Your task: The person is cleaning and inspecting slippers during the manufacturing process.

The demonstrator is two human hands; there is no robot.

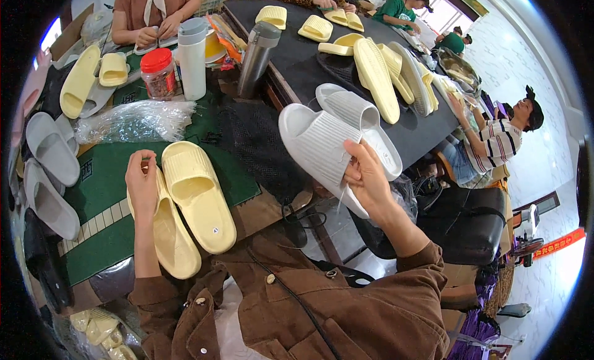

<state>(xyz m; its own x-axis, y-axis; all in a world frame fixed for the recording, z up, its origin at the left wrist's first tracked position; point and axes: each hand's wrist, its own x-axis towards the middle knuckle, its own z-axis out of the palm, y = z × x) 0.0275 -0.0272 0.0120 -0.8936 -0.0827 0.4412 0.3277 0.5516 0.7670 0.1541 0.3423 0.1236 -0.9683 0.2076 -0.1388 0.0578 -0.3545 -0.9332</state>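
My right hand (366, 174) grips a pair of light grey slide slippers (318, 146) by the strap side, holding them up over the gap between two tables. A thin pale strand hangs down beside the fingers. My left hand (142, 180) has its fingertips pinched together; whatever they hold, if anything, is too small to make out. Just beside and partly behind that hand, a pair of pale yellow slide slippers (207, 214) lies on the green table mat (238, 174). Beyond them is a bundle of clear plastic strands (139, 121).
A red-lidded jar (158, 75), a white tumbler (192, 63) and a steel flask (257, 60) stand farther back. Grey slippers (52, 149) line the left edge. Yellow slippers (374, 75) lie on the dark table. A black stool (464, 221) is at right. Several people sit around.
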